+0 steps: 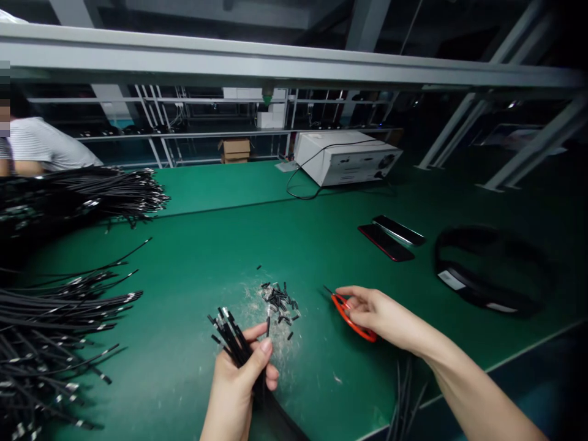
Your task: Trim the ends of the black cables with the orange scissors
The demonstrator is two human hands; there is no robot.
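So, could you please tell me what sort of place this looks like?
Probably a factory workshop: there is a long green workbench, heaps of black cables on its left side, and metal racks behind.

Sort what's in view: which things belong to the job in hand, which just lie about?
Job in hand:
thin black cables, in the left hand
red-handled tool, in the right hand
short black pieces on the green table
probably the two heaps of long black cables

Apparently just lying about:
two flat, dark, phone-like slabs
black looped band
boxy white device
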